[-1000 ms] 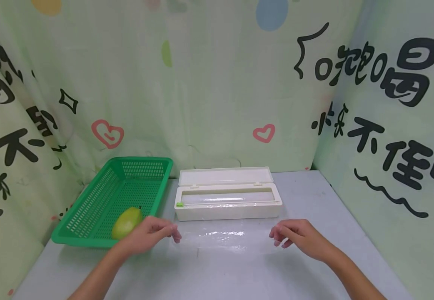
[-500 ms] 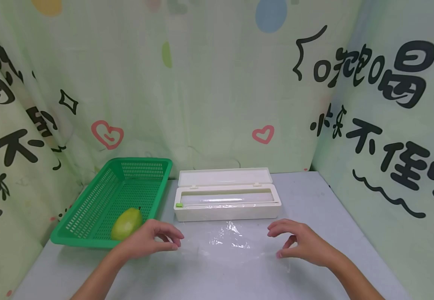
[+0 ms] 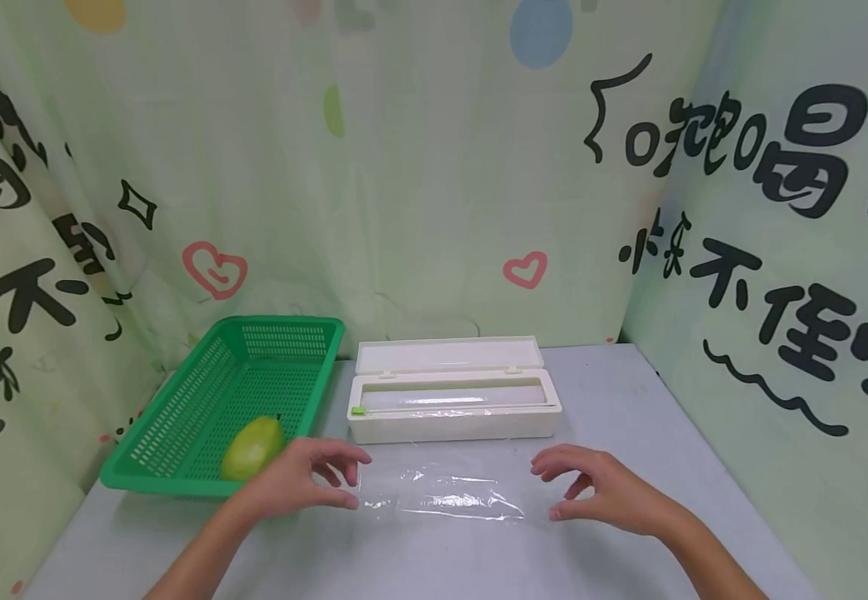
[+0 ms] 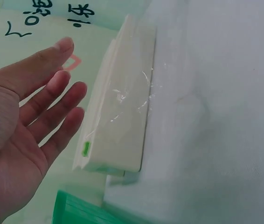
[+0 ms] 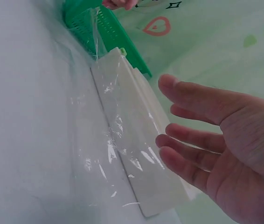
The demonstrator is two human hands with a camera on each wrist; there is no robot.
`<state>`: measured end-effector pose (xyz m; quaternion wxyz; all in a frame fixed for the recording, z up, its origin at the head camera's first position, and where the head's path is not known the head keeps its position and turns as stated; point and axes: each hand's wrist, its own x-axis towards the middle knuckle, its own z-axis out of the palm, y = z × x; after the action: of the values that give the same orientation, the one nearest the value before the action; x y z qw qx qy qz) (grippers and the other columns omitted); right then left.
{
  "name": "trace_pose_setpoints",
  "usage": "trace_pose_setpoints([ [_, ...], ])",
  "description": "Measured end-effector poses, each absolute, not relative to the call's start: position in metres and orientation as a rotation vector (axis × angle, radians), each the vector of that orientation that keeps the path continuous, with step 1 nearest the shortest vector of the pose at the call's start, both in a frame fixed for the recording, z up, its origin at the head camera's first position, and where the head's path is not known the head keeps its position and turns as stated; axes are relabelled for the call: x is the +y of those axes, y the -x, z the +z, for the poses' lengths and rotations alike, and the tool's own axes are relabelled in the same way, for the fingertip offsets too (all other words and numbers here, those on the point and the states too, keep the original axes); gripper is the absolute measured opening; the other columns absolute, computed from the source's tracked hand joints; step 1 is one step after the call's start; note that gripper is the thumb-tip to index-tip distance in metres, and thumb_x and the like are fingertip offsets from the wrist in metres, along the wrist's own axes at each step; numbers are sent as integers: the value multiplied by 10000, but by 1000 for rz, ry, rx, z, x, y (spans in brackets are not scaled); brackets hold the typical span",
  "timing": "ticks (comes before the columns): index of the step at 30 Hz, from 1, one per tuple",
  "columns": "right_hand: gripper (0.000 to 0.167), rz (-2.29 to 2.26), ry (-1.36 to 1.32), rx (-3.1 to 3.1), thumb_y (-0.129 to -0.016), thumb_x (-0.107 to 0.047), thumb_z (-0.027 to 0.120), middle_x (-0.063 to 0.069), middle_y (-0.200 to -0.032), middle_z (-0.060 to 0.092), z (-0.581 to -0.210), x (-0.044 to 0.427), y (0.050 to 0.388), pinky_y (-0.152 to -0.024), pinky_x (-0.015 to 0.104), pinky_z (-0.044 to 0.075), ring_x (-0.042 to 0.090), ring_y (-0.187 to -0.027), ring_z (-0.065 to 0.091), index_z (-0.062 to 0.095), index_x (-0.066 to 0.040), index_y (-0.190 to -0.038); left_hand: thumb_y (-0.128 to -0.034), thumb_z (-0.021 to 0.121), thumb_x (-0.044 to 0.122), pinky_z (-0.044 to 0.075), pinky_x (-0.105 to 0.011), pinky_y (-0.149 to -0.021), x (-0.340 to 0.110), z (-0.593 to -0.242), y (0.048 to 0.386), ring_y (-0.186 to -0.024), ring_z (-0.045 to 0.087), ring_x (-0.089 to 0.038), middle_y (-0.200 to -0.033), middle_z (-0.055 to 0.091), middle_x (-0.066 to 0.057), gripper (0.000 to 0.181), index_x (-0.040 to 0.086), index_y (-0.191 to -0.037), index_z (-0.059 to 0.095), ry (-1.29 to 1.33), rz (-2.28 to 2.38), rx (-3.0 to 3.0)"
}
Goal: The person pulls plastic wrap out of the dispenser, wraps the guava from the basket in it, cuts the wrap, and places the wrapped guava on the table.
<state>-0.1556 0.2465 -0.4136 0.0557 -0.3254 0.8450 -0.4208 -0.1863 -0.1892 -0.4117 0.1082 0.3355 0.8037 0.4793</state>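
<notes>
A clear sheet of cling film [image 3: 464, 497] lies between the two hands, in front of a white cling film dispenser [image 3: 455, 423] with its lid raised. To the left of the film, the left hand [image 3: 302, 477] holds nothing, thumb and fingers spread apart. On the other side the right hand [image 3: 606, 490] is also without anything in its grasp, its fingers loosely bent and apart from the thumb. The right wrist view shows the film [image 5: 115, 135] across the dispenser's front and onto the table. Whether it is still joined to the roll I cannot tell.
Left of the dispenser stands a green plastic basket [image 3: 167, 446] with a yellow-green fruit [image 3: 254, 448] in it, close behind the left forearm. The white table [image 3: 479, 567] meets a printed curtain [image 3: 419, 208] at the back and sides.
Thumbs and fingers of both hands have spread apart, and the right hand no longer has film at its fingertips. The film has settled lower toward the front of the table.
</notes>
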Motion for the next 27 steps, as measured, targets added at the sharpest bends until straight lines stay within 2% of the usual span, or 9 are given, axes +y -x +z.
trace_pose_setpoints([
  [3, 377, -1252, 976, 2614, -855, -281, 738, 55, -1163, 657, -413, 247, 157, -809, 270, 569, -5, -1017, 603, 621, -151, -1189, -775, 809, 258, 585, -312, -774, -190, -411, 185, -873, 640, -130, -913, 672, -128, 464, 92, -1178, 651, -1017, 1410, 2376],
  [7, 356, -1194, 964, 2697, -872, -289, 716, -6, -1131, 679, -413, 246, 159, -868, 275, 556, -11, -1020, 608, 633, -145, -1187, -806, 784, 215, 581, -296, -766, -191, -410, 185, -889, 652, -177, -943, 676, -152, 417, 75, -1176, 650, -1026, 1445, 2391],
  [11, 326, -1172, 918, 2746, -889, -300, 696, -26, -1121, 686, -412, 245, 161, -890, 285, 551, 3, -1024, 614, 641, -156, -1176, -821, 770, 184, 576, -282, -760, -194, -409, 185, -885, 660, -192, -937, 686, -107, 386, 63, -1168, 652, -1019, 1468, 2422],
  [14, 326, -1164, 875, 2760, -894, -323, 686, -36, -1129, 681, -411, 243, 163, -903, 278, 547, 33, -1034, 620, 639, -177, -1181, -826, 767, 205, 572, -269, -770, -197, -406, 185, -889, 660, -134, -946, 690, -48, 384, 78, -1171, 656, -991, 1452, 2474],
  [18, 330, -1175, 866, 2758, -895, -325, 685, -34, -1140, 681, -412, 241, 166, -910, 271, 543, 86, -1049, 631, 637, -180, -1188, -819, 773, 218, 572, -272, -789, -204, -404, 185, -914, 644, -37, -987, 703, -30, 393, 95, -1175, 661, -961, 1445, 2545],
  [23, 339, -1208, 858, 2727, -893, -319, 688, -26, -1141, 680, -412, 236, 169, -913, 291, 545, 28, -1047, 617, 636, -167, -1192, -809, 781, 196, 574, -280, -809, -215, -402, 187, -947, 635, 3, -1035, 714, -39, 399, 95, -1176, 661, -905, 1461, 2620],
  [27, 338, -1233, 888, 2704, -900, -301, 683, 1, -1136, 683, -412, 231, 171, -913, 314, 547, 87, -1049, 631, 634, -142, -1194, -807, 780, 161, 575, -283, -816, -225, -400, 187, -968, 640, 7, -1065, 713, -54, 393, 84, -1173, 659, -905, 1485, 2658],
])
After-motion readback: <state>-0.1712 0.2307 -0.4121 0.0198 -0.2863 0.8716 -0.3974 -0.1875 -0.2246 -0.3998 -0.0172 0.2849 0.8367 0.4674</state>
